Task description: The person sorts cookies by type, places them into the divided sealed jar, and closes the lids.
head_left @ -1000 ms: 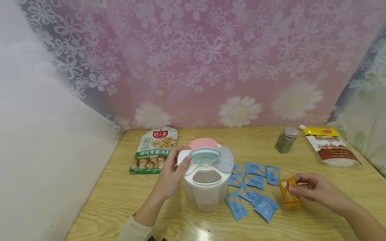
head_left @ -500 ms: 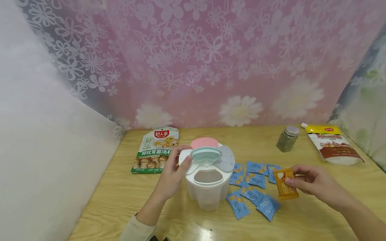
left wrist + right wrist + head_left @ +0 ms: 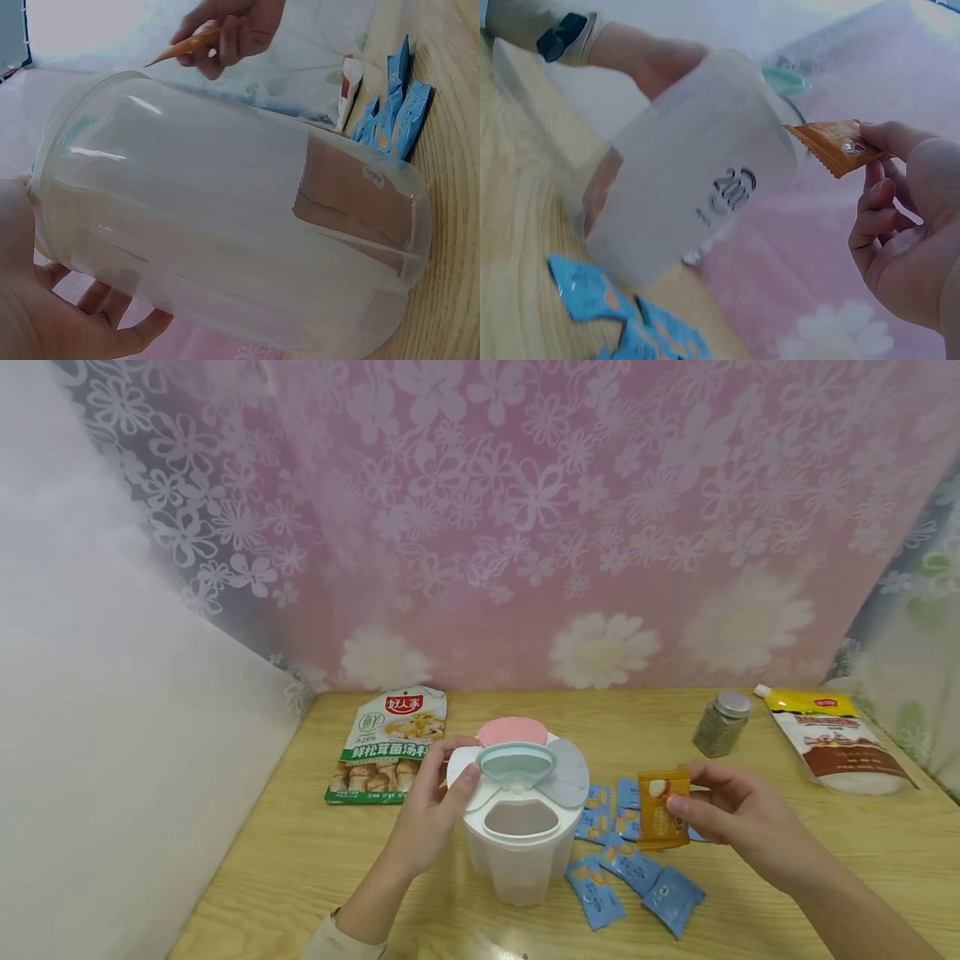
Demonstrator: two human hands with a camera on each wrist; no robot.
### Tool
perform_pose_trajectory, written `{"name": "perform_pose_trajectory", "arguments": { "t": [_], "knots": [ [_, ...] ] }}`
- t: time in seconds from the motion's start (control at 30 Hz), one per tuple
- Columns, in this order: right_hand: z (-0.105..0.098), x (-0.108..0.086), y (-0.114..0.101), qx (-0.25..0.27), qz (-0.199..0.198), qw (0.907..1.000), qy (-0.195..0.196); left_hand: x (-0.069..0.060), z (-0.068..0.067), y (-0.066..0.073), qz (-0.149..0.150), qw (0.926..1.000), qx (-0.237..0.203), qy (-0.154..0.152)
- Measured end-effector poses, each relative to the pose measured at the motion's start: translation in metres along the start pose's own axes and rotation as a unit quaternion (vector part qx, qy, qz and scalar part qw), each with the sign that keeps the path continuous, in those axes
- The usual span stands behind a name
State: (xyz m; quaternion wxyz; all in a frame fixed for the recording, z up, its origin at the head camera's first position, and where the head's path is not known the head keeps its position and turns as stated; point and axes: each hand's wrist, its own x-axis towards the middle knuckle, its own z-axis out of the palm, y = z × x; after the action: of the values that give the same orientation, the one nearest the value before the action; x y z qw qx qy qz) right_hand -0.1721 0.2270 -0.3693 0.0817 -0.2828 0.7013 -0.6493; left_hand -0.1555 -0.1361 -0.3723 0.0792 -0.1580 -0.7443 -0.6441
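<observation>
A translucent container [image 3: 517, 852] with a white top stands on the table; its near compartment is uncovered, a mint flap [image 3: 516, 765] raised behind it. My left hand [image 3: 427, 810] grips the container's left side, thumb on the top. Between thumb and fingers my right hand [image 3: 742, 818] pinches an orange packet [image 3: 663, 810], held in the air right of the container, above blue packets [image 3: 596, 893]. In the right wrist view the orange packet [image 3: 840, 144] is near the container's rim. Through the wall in the left wrist view, a brownish packet [image 3: 352, 195] shows inside.
A green and white mushroom pouch [image 3: 386, 747] lies at the back left. At the back right are a small jar [image 3: 722, 724] with a grey lid and a spouted pouch [image 3: 840, 742] in yellow, white and brown. Several blue packets lie right of the container.
My right hand has moved left with the orange packet, which now hangs more upright over the blue packets. My left hand has kept its grip on the container.
</observation>
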Motion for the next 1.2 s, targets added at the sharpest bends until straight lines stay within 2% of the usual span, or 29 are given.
{"name": "perform_pose_trajectory", "arguments": {
  "t": [0.13, 0.3, 0.43, 0.53, 0.67, 0.8, 1.0, 1.2],
  "knots": [
    [0.016, 0.012, -0.009, 0.057, -0.038, 0.9975, 0.015, 0.002, -0.002, 0.001, 0.006, 1.0000, 0.004, -0.002],
    [0.042, 0.024, -0.018, 0.123, -0.071, 0.9888, 0.046, 0.002, -0.004, 0.002, 0.003, 1.0000, 0.004, -0.005],
    [0.059, 0.031, -0.025, 0.130, -0.109, 0.9842, 0.050, 0.001, -0.004, 0.002, 0.004, 0.9999, -0.007, -0.013],
    [0.071, 0.036, -0.030, 0.108, -0.129, 0.9844, 0.052, 0.000, -0.004, 0.001, 0.008, 0.9998, -0.012, -0.014],
    [0.084, 0.042, -0.036, 0.066, -0.134, 0.9873, 0.055, 0.000, -0.003, 0.001, 0.009, 0.9997, -0.012, -0.017],
    [0.097, 0.044, -0.040, -0.007, -0.141, 0.9880, 0.062, 0.000, -0.002, 0.001, 0.008, 0.9996, -0.016, -0.021],
    [0.106, 0.044, -0.042, -0.123, -0.145, 0.9784, 0.082, 0.004, 0.001, 0.002, 0.008, 0.9997, -0.009, -0.020],
    [0.113, 0.043, -0.032, -0.168, -0.171, 0.9639, 0.115, 0.001, -0.002, 0.002, -0.015, 0.9998, 0.011, -0.012]
  ]
}}
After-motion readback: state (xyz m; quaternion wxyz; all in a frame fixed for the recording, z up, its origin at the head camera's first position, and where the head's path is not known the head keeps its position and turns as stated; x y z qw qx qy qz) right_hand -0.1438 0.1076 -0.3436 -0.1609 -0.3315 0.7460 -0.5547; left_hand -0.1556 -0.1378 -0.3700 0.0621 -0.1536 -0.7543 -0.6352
